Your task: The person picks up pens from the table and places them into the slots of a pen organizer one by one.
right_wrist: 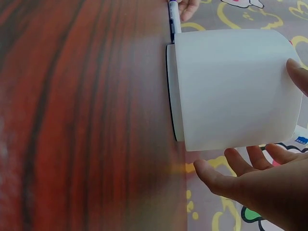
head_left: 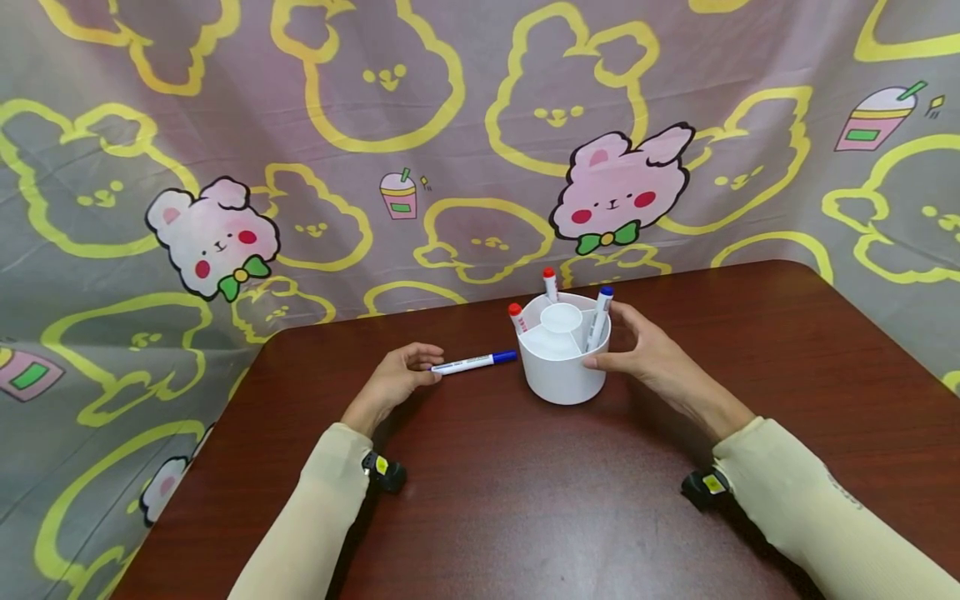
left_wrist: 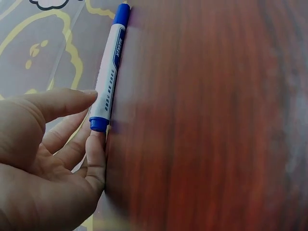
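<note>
A white marker with a blue cap (head_left: 472, 364) lies almost level above the tabletop, its cap pointing at the pen holder. My left hand (head_left: 397, 379) pinches its blue-tipped rear end, thumb on the near side and fingers behind, as the left wrist view shows of the marker (left_wrist: 107, 77). A round white pen holder (head_left: 564, 379) with divided compartments stands upright to the right. Around its right side my right hand (head_left: 645, 354) holds it, thumb by the front rim and fingers on the far side. Two red-capped markers (head_left: 551, 285) and a blue-capped one (head_left: 597, 321) stand in its outer compartments.
The dark red-brown wooden table (head_left: 525, 492) extends toward me and to both sides. Behind it and along the left hangs a cartoon-print curtain (head_left: 465, 100), close to the table's back edge.
</note>
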